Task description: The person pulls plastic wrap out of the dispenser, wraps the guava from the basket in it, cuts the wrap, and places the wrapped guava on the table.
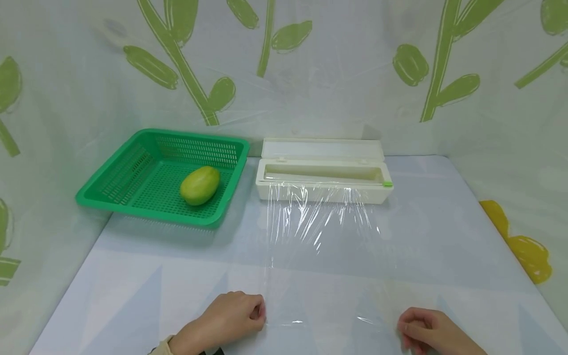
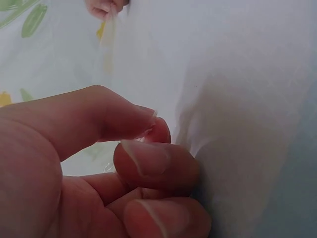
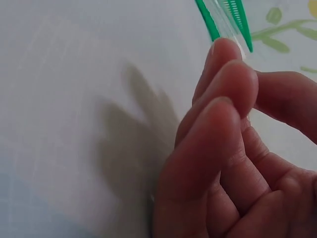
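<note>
A sheet of clear plastic wrap stretches toward me from a white dispenser box whose lid stands up at the back. My left hand pinches the near left corner of the film between thumb and index finger; in the left wrist view the thumb bends toward the fingertips. At the near right corner, my right hand holds the film with curled fingers. Glossy creases run from the box's front edge, and the film smooths out between the hands. In the right wrist view the fingers partly hide the film edge.
A green plastic basket stands at the back left with a yellow-green oval fruit inside. Light green tabs the box's right end. Leaf-patterned sheeting hangs behind and beside the pale table.
</note>
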{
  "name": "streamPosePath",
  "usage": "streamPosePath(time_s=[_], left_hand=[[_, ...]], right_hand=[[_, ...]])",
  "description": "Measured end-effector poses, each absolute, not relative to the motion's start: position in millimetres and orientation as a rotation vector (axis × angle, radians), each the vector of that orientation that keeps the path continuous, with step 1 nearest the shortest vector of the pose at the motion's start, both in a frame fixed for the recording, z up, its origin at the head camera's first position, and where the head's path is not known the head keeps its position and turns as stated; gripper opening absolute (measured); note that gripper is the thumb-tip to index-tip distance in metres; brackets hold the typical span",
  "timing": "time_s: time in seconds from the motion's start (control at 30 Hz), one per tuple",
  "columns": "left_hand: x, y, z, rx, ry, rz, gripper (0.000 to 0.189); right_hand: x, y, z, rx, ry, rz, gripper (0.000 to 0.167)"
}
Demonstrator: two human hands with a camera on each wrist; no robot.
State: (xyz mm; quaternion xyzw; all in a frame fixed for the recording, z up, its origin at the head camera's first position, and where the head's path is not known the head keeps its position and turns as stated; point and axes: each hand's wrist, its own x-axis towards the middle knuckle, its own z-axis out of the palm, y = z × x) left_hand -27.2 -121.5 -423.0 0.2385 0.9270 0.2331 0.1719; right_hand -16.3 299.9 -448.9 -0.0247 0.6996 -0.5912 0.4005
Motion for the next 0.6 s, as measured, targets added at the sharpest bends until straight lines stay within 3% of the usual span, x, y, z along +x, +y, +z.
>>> streamPosePath(time_s=[0.6], left_hand=[[-33, -127, -426, 0.668, 2.675, 0.618, 0.018]], right_hand=[[-17, 287, -447, -0.141, 2.092, -1.201, 0.034]])
